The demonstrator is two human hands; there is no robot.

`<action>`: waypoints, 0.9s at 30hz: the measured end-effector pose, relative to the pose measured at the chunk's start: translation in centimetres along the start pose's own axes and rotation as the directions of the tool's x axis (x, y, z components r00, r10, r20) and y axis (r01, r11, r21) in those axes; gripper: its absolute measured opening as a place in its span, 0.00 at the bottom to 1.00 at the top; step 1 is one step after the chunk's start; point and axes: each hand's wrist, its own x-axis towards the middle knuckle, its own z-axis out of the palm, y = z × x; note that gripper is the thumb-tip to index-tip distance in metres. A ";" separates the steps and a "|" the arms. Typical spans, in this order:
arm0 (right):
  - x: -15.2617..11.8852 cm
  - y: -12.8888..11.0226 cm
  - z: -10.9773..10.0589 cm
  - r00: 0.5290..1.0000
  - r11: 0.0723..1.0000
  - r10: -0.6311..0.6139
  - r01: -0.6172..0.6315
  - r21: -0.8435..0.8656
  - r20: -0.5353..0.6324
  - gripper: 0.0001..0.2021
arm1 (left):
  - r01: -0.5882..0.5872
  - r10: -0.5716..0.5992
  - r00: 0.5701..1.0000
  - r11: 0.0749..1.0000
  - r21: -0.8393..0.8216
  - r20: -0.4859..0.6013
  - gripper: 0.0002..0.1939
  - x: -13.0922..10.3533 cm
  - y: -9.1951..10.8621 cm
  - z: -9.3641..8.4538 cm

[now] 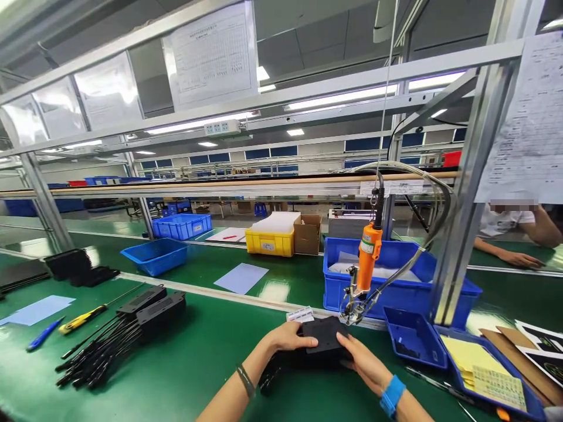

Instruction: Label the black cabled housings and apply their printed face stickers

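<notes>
My left hand (pixel 290 338) grips the left side of a flat black plastic box (pixel 326 335), its thumb lying on the top face. On the opposite side, my right hand (pixel 361 356) holds the same box by its edge. Dark rod-like leads (pixel 269 375) hang out under my left wrist; whether they belong to this box is hidden. An orange electric screwdriver (pixel 368 258) hangs on a cord just behind the box, with a metal fixture at its tip. A small white label card (pixel 299 314) lies beyond my left fingers.
Similar black boxes with rod-like leads (pixel 105 346) lie at left, near a yellow-handled screwdriver (pixel 83 319) and a blue pen (pixel 45 334). Blue bins (pixel 457 299), a small blue tray (pixel 416 337) and yellow papers (pixel 472 357) stand right. A metal post (pixel 466 193) rises there; a person sits beyond.
</notes>
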 end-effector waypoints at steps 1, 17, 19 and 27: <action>-0.2 0.2 0.2 1.000 1.000 -0.003 0.003 0.007 -0.005 0.45 | -0.002 0.001 1.000 1.000 -0.008 -0.002 0.23 -0.5 0.1 0.2; -7.6 5.1 -1.9 0.968 0.750 -0.223 0.245 -0.614 0.115 0.62 | -0.172 0.291 0.933 0.877 0.448 -0.212 0.69 -8.5 -0.7 10.3; -7.2 4.6 -1.8 0.958 0.722 -0.237 0.283 -0.631 0.159 0.66 | -0.119 0.275 0.922 0.872 0.476 -0.273 0.76 -8.6 -1.1 9.8; -6.7 5.2 0.9 0.951 0.752 -0.282 0.302 -0.586 0.128 0.71 | -0.053 0.204 0.945 0.867 0.496 -0.255 0.63 -8.0 0.6 8.5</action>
